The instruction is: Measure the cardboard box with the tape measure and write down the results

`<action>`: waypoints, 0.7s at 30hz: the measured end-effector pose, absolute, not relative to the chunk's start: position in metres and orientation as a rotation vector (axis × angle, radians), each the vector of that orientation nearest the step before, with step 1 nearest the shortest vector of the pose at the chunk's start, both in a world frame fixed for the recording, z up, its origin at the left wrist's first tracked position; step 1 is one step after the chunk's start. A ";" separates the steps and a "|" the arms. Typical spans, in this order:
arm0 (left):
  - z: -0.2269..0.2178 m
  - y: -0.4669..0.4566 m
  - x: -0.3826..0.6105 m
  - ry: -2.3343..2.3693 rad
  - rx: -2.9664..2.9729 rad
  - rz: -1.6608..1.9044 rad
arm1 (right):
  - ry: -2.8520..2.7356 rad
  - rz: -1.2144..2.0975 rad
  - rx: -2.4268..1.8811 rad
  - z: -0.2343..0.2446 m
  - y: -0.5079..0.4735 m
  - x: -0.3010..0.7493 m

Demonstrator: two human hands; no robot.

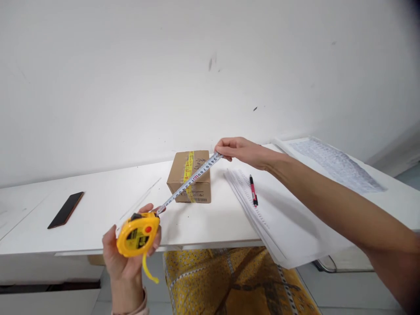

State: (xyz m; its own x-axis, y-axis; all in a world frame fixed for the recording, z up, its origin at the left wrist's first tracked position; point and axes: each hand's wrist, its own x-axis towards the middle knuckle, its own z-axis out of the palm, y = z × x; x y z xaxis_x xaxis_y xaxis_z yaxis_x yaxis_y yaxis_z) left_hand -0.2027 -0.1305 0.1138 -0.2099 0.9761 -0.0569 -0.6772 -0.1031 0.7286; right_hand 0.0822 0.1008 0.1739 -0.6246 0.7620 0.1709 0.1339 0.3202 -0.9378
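My left hand (126, 258) is closed around a yellow tape measure (139, 235) with a red button and a yellow wrist strap, held near the table's front edge. Its pale blade (183, 187) is pulled out and slants up to the right. Between thumb and fingers, my right hand (234, 148) pinches the blade's far end. Behind the blade sits a small cardboard box (179, 168), sealed with yellow printed tape and bearing dark handwriting on top. The blade crosses in front of the box; whether it touches the cardboard I cannot tell.
On the white table (108, 188) a dark phone (66, 210) lies at the left. A stack of paper sheets (288, 232) overhangs the front edge at right, with a red and black pen (253, 191) on it. A shaded sheet (337, 164) lies farther right. A wall (164, 78) stands behind.
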 end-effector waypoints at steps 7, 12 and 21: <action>0.110 -0.091 -0.247 0.818 0.718 1.724 | -1.876 1.438 -0.848 0.153 0.079 0.097; 0.133 -0.075 -0.254 0.960 1.069 1.454 | -1.790 1.372 -0.894 0.164 0.084 0.103; 0.144 -0.027 -0.272 0.946 0.808 1.882 | -1.720 1.397 -0.852 0.142 0.068 0.089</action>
